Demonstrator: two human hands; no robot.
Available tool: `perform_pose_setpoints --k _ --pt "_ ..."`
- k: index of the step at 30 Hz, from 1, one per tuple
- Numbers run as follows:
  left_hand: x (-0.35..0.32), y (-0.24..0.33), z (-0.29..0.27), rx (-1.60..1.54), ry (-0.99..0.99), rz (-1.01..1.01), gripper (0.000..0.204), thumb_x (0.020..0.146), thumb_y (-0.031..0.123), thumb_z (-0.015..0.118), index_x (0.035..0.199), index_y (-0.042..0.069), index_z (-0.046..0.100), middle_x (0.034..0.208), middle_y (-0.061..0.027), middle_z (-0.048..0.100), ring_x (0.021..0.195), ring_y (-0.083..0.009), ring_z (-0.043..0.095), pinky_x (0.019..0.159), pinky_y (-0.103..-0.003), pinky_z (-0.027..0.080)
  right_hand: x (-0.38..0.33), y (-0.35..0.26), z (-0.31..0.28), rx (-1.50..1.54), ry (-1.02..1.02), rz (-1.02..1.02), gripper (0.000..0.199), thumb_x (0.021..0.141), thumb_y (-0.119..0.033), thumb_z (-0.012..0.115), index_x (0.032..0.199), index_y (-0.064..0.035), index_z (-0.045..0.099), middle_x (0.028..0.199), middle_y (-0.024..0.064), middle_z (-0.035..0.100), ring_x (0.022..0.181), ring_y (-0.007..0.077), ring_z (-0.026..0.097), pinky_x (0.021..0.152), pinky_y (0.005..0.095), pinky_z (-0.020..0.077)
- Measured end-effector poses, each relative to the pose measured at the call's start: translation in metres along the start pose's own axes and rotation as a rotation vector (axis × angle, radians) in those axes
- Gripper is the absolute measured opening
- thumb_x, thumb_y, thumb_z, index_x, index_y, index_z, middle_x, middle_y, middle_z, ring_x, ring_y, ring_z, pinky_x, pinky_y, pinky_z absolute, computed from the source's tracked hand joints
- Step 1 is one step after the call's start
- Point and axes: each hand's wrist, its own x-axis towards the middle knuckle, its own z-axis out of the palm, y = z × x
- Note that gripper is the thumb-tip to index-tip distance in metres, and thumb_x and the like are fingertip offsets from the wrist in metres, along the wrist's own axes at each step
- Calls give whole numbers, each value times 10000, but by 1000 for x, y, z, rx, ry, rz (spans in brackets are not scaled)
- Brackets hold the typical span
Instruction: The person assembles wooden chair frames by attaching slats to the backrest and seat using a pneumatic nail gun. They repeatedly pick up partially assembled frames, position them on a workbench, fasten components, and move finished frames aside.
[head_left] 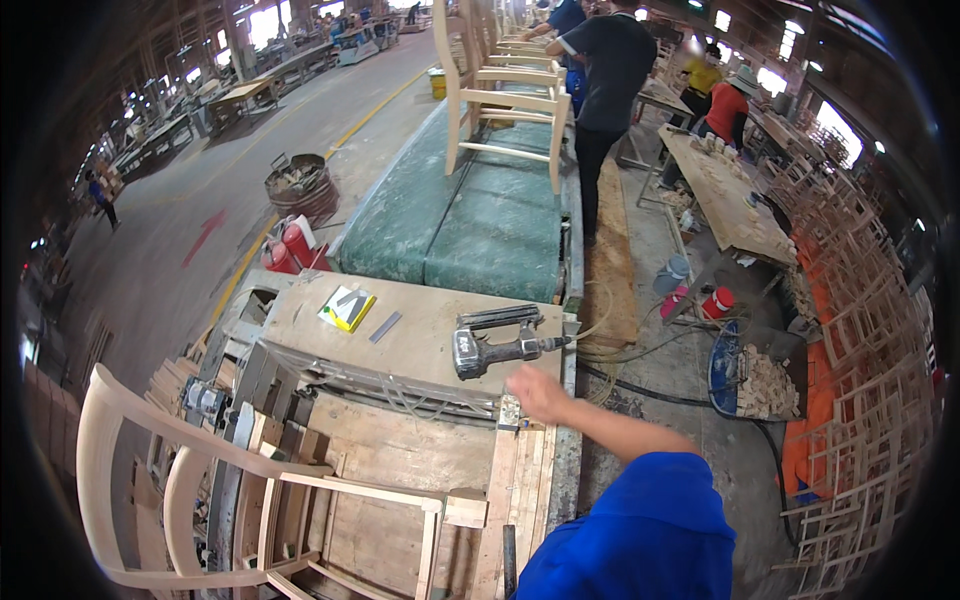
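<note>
My right hand reaches in from the lower right with its fingers curled in. It is at a small switch box on the front edge of the board; whether a fingertip presses it I cannot tell. Just beyond the hand, a black and grey air nail gun lies on the wooden board, its hose running off to the right. A bare wooden chair frame lies on its back in the fixture at the lower left. My left hand is out of the picture.
A strip of staples and a yellow-and-white box lie on the board. Beyond runs a green conveyor belt carrying wooden chairs. A co-worker stands beside it. Wood scraps fill a blue tub on the right.
</note>
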Motion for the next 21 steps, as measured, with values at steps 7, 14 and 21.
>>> perform_pose_setpoints --k 7,14,21 --pt "8 6 3 108 281 67 580 999 369 504 1316 -101 626 1253 -273 663 1038 -353 679 788 -468 550 -6 -4 -20 -329 5 -123 204 988 -219 604 1115 -98 708 951 80 607 911 315 554 812 447 431" --pt "1 1 18 137 260 -16 515 1024 343 497 1323 -50 644 1288 -245 664 1073 -335 672 783 -464 545 14 -90 20 -223 114 -67 291 977 -224 628 1211 -60 685 1080 144 638 1009 336 594 882 486 491" --pt "-30 -12 50 104 -13 -196 472 1029 300 527 1372 -9 627 1357 -228 641 1141 -323 649 783 -467 540 8 -183 203 43 -849 -133 730 948 -437 690 1510 -30 463 1358 266 593 1253 374 590 1060 466 478"
